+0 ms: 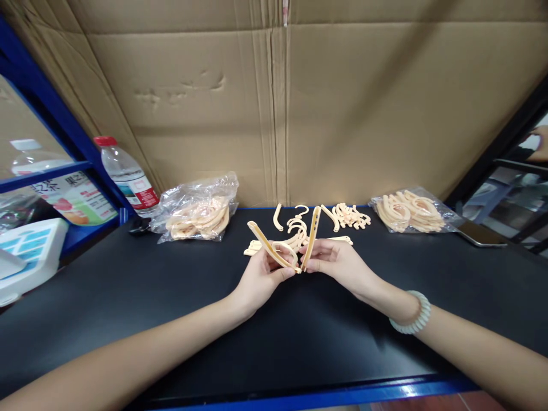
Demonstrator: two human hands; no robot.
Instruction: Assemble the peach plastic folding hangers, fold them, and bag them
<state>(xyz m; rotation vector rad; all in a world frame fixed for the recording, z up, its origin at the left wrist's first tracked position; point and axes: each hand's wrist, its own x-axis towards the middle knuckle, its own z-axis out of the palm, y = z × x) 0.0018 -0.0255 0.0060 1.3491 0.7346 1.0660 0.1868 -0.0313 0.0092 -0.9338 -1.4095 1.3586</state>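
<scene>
Cardboard wall [342,103] is standing along the far edge of the black desk [128,297], which is carrying everything. At the far-left corner a water bottle [128,177] is standing upright, and just beside it a clear bag of cream plastic parts [197,214] is lying slumped; a second bag [409,211] is lying toward the far-right edge, with a dark phone-like slab [477,234] beside it. Loose hook-shaped pieces [349,216] are lying scattered along the far edge at centre. Just in front of them, raised off the desk at its middle, the left hand [261,277] and right hand [338,262] are meeting around two cream plastic strips [274,248] joined at their lower ends in a V. Left fingers [285,274] are closing in a pinch on the left strip near the joint; right fingers are curling closed on the other strip, the upright one. Judgement: the strips are looking light, thin and fairly stiff, with smooth surfaces that may be slipping under a loose pinch; the joint is probably the weak point, so gripping each strip close to the joint, flat faces between thumb and forefinger, seems soundest.
</scene>
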